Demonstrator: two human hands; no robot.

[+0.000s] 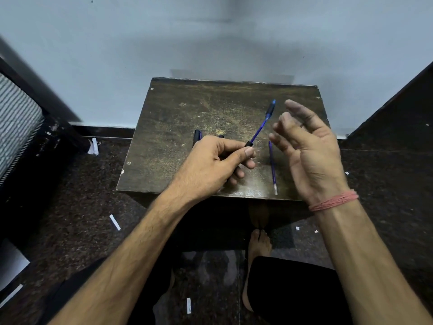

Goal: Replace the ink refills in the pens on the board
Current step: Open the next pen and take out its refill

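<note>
Step in hand: judged to be fitting a blue pen point(260, 127) back together or seating its refill, the far end pointing up and away from the person.
Left hand point(212, 164): fingers point(246, 152) clenched round the pen's near end, thumb pinching just below a black collar; the pen is raised above the worktop point(178, 127).
Right hand point(309, 153): released, palm turned inward, fingers spread and holding nothing, just right of the pen's shaft.
Loose refill point(272, 167): lies flat on the worktop, near its front edge, between the two hands.
Other pen parts point(197, 136): dark pieces partly hidden behind the left hand; I cannot tell what they are.
Doing it well: steady the pen with the left hand, bring the right fingers to the refill, pick it up near one end and feed it straight along the barrel's axis.
Risk: a slanted push could bend the thin refill.
</note>
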